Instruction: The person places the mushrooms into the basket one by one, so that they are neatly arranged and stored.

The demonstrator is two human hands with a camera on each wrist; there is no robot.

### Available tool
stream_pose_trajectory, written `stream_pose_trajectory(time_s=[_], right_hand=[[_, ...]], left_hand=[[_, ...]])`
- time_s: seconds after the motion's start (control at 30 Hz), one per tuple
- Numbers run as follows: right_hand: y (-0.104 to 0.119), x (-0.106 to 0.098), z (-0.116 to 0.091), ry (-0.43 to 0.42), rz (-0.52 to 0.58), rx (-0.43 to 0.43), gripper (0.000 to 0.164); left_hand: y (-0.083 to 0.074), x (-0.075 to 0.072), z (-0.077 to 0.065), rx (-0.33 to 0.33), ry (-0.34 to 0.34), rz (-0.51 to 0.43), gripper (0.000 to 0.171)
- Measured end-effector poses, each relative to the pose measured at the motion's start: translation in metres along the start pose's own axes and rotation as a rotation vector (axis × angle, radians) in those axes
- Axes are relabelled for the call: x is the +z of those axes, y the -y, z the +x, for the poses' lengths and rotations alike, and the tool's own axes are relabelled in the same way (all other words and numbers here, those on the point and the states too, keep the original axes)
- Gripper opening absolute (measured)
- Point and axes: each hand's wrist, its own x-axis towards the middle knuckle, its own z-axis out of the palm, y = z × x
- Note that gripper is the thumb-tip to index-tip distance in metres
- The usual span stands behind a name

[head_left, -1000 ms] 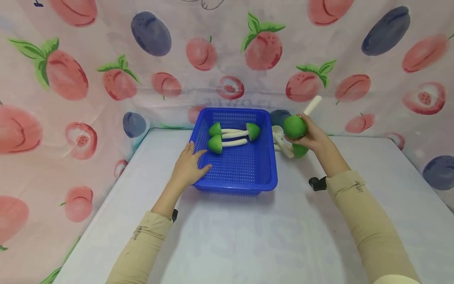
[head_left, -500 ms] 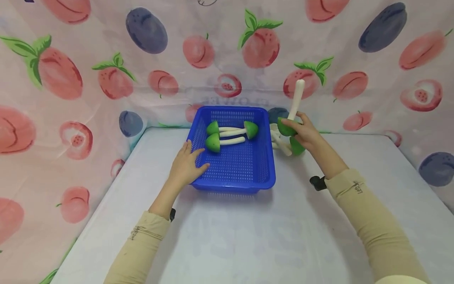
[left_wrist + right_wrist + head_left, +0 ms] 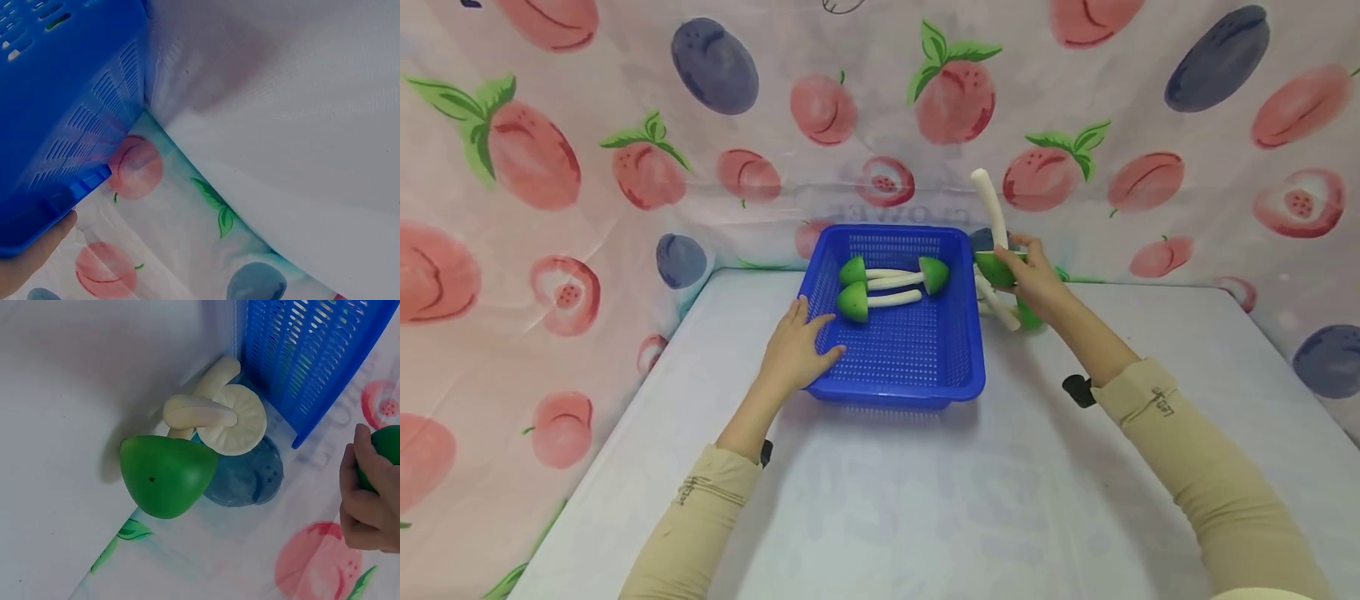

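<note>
My right hand [image 3: 1040,277] grips a toy mushroom [image 3: 990,200] by its green cap, the white stem pointing up, just right of and above the basket's right rim. In the right wrist view that hand [image 3: 369,494] is at the right edge, fingers round the green cap. My left hand [image 3: 793,354] rests on the left rim of a blue plastic basket [image 3: 891,392], thumb and fingers spread and mostly straight. The left wrist view shows a finger [image 3: 50,244] along the rim. Several green-capped mushrooms [image 3: 853,302] lie at the back of the basket.
More mushrooms [image 3: 169,478] lie piled on the table against the basket's right side, partly hidden by my right hand in the head view. The table [image 3: 910,500] has a white cover. A fruit-print cloth [image 3: 880,100] hangs behind and at the sides.
My right hand has turned the mushroom from cap toward the camera to stem upright and brought it left, close to the basket. The left hand stays on the rim.
</note>
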Motion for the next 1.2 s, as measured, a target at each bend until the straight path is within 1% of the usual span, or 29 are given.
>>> stream_pose_trajectory(time_s=[0.23, 0.33, 0.5, 0.57, 0.6, 0.7, 0.8, 0.9, 1.03, 1.2], right_hand=[[0.005, 0.007, -0.005, 0.107, 0.064, 0.016, 0.064], [0.009, 0.011, -0.006, 0.155, 0.054, 0.024, 0.064], [0.011, 0.016, -0.006, 0.266, 0.035, 0.037, 0.065], [0.01, 0.017, -0.006, 0.289, 0.028, 0.038, 0.066], [0.01, 0.019, -0.005, 0.289, 0.02, 0.04, 0.067], [0.008, 0.022, -0.003, 0.251, -0.056, 0.046, 0.074], [0.005, 0.025, 0.0, 0.19, -0.2, 0.053, 0.081], [0.003, 0.028, 0.003, 0.149, -0.347, 0.045, 0.08], [0.0, 0.032, 0.008, 0.128, -0.494, -0.01, 0.071], [-0.002, 0.037, 0.009, 0.101, -0.632, -0.109, 0.071]], left_hand=[[-0.001, -0.001, 0.0, -0.003, 0.002, 0.002, 0.061], [-0.001, -0.002, 0.001, -0.001, 0.003, 0.001, 0.06], [-0.001, -0.003, 0.001, -0.01, 0.002, -0.02, 0.056], [-0.002, -0.002, 0.0, -0.013, 0.002, -0.026, 0.055], [-0.001, -0.002, 0.0, -0.013, 0.003, -0.026, 0.055], [-0.002, -0.002, 0.0, -0.017, 0.007, -0.028, 0.055], [-0.002, -0.001, -0.001, -0.018, 0.009, -0.025, 0.055], [-0.002, -0.001, -0.001, -0.019, 0.002, -0.022, 0.055], [-0.002, -0.001, -0.001, -0.019, -0.001, -0.018, 0.055], [-0.003, -0.001, -0.001, -0.02, 0.003, -0.02, 0.055]])
